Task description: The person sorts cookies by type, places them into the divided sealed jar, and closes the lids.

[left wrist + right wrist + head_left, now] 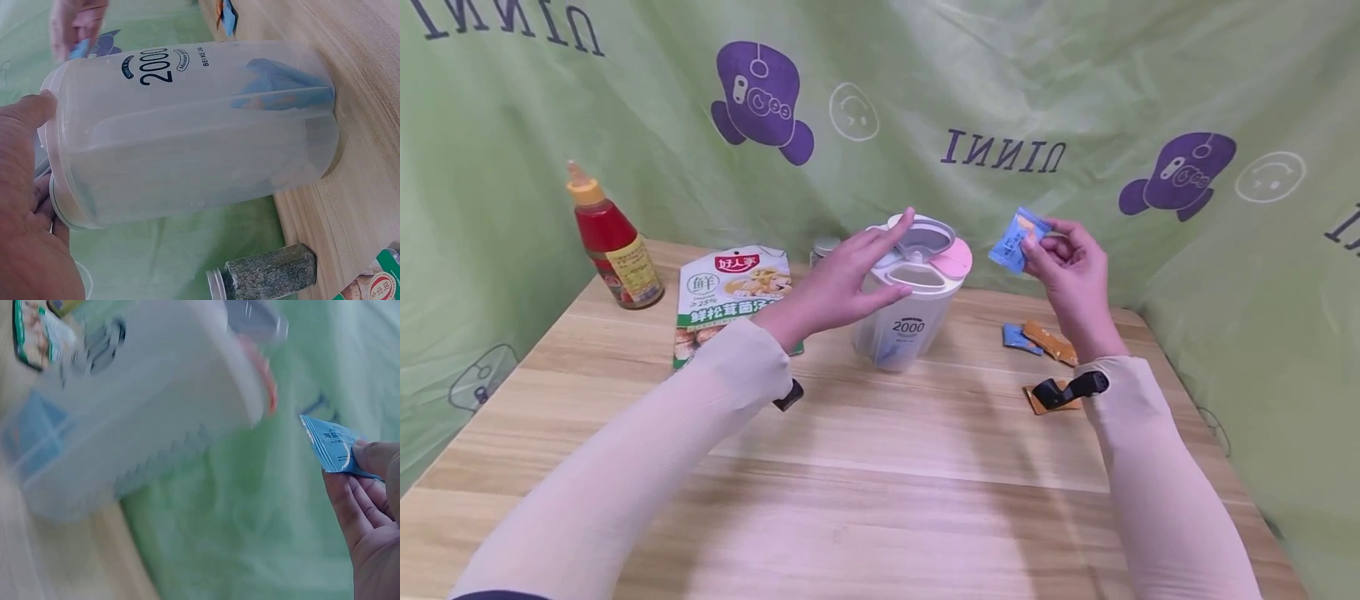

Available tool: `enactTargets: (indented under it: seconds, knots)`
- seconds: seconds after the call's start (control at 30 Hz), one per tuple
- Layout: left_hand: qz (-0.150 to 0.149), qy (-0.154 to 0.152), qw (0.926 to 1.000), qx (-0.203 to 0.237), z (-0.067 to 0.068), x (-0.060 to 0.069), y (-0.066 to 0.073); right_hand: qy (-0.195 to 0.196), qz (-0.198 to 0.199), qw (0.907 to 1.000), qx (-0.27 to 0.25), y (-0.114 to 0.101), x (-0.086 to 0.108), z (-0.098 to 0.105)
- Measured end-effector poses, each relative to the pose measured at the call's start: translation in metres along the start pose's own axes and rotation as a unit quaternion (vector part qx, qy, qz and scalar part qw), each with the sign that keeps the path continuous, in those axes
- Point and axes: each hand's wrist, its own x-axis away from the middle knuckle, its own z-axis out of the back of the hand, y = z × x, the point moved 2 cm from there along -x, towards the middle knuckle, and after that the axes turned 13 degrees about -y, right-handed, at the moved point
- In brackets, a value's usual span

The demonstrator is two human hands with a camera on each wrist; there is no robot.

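A clear container (908, 329) marked 2000 stands upright on the table, a front section of its lid raised or uncovered beside a pink section (953, 259). Blue packets (284, 87) lie at its bottom. My left hand (850, 287) rests at the lid's left side, fingers spread and fairly straight, thumb near the rim. To the right of the container and above the table, my right hand (1075, 271) pinches a small blue packet (1019, 240) between thumb and fingers; in the right wrist view the packet (334, 445) is apart from the container.
On the table's right are a blue packet (1022, 339) and orange packets (1051, 342), one partly behind the wrist camera. Left of the container stand a red sauce bottle (620, 250), a green and white pouch (700, 292) and a small jar (272, 274). A green curtain (925, 100) hangs behind.
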Motion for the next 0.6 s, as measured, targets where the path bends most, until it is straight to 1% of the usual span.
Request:
enactTargets:
  seconds: [0.1, 0.23, 0.33, 0.43, 0.5, 0.6]
  knots:
    - [0.003, 0.0, 1.0, 0.0, 0.0, 0.0, 0.0, -0.008, 0.031, 0.9995, 0.004, -0.015, 0.002, -0.012]
    - [0.005, -0.001, 1.0, 0.003, 0.0, 0.001, -0.001, -0.04, 0.073, 0.9962, 0.026, -0.028, 0.005, -0.033]
    - [0.004, 0.001, 1.0, 0.0, 0.0, 0.001, -0.001, -0.071, 0.104, 0.9906, 0.054, -0.033, 0.006, -0.047]
    - [0.002, 0.003, 1.0, -0.003, 0.0, 0.001, -0.002, -0.092, 0.126, 0.9835, 0.091, -0.035, 0.008, -0.06]
    - [-0.001, 0.004, 1.0, -0.003, 0.001, 0.0, -0.001, -0.102, 0.134, 0.9792, 0.112, -0.035, 0.009, -0.067]
    - [0.001, 0.001, 1.0, 0.006, 0.001, 0.0, -0.001, -0.118, 0.135, 0.9716, 0.154, -0.034, 0.011, -0.076]
